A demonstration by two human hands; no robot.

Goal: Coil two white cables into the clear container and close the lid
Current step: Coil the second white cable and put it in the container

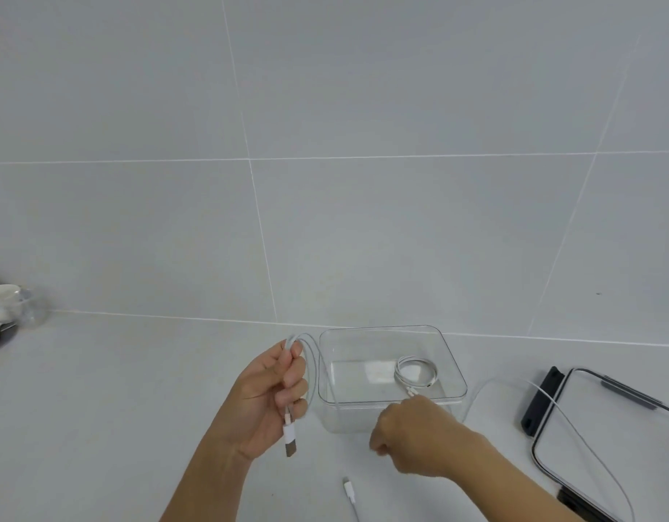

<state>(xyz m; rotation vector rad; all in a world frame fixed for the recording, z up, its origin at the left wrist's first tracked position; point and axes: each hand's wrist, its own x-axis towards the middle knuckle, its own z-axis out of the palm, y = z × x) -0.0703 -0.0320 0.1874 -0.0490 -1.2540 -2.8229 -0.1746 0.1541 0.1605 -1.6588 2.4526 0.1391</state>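
**One cable boxed, the other half-wound in the left hand**

At the far left edge sits some blurred clutter point(9, 307) on the pale worktop point(137, 389), too smeared to identify. Behind everything rises a grey tiled wall point(363, 182).

The left hand point(272, 393) is raised just left of the clear container point(456, 367), fingers curled round several loops of the loose cable point(312, 367). The loops arch over the fingertips, close to the container's left wall. A USB plug point(289, 440) hangs below the palm.

Lower down, near the bottom edge and between the two forearms, a small white plug point(349, 488) lies flat on the worktop.

The container stands open against the wall. Inside, towards its right half, the coiled cable point(399, 373) lies flat on the bottom as a neat ring.

The right hand point(412, 435) hangs in front of the container's near wall, knuckles up and fingers curled under. A strand of the loose cable leads away from it to the right, but whether the fingers pinch it cannot be told.

That strand arcs across the lid point(626, 427), which lies on the worktop well right of the container, dark clasp point(542, 403) on its left side
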